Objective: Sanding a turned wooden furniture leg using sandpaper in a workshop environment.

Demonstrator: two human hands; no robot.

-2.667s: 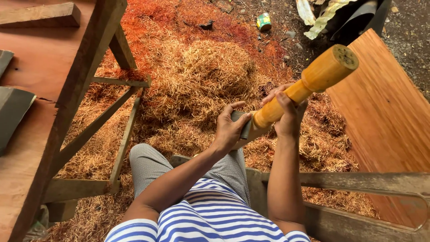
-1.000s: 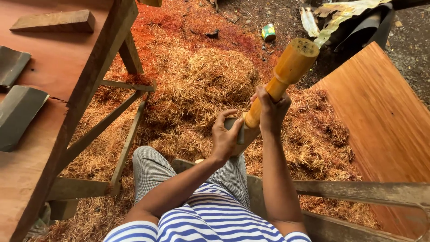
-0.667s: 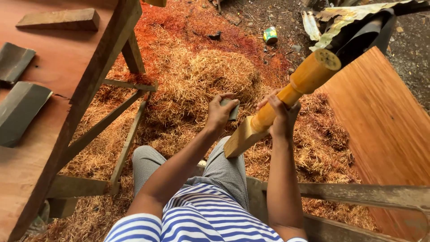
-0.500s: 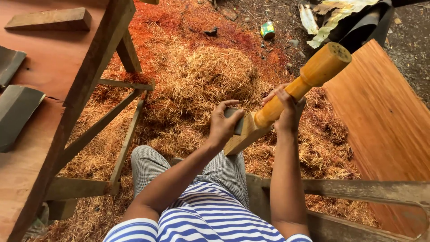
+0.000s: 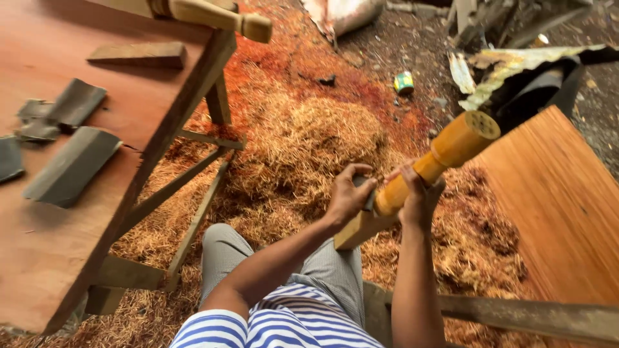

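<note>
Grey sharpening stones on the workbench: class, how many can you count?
4: a large one, a slimmer one behind it, a small one beside that, one cut off at the left edge. More may lie out of view.

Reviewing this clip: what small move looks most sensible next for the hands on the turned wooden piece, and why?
Probably another short stroke of the left hand along the shaft. It presses a small dark tool against the turned wooden piece near its square end, while the right hand grips and steadies the shaft, rounded end tilted up over the wood shavings.
</note>
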